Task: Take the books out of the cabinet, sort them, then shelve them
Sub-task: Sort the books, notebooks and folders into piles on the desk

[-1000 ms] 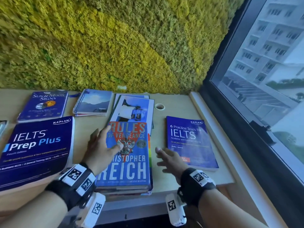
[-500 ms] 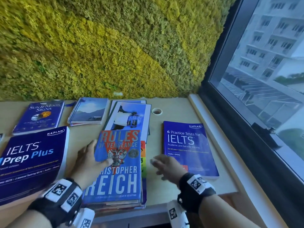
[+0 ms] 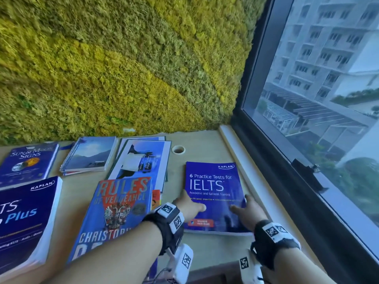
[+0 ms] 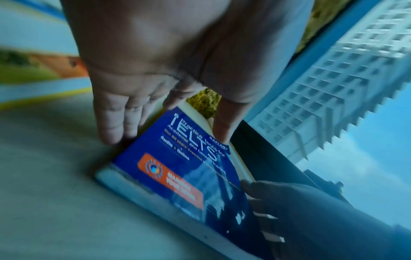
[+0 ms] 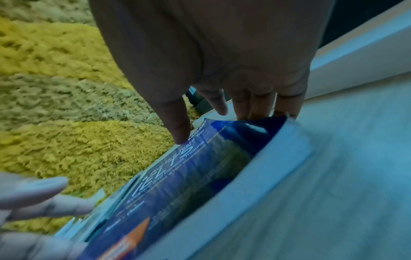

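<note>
STEP: sorting | BOOK: I found the IELTS practice book flat on the desk, window side | FINGERS: left hand and right hand gripped its side edges, thumbs on the cover | NEXT: level two-handed lift, I judged.

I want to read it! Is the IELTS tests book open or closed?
Closed. The IELTS tests book lies flat, front cover up, both hands at its edges.

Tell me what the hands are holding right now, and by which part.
Both hands take the IELTS practice tests book lying on the desk: left hand at its left edge, right hand at its right edge, thumbs on the cover.
</note>
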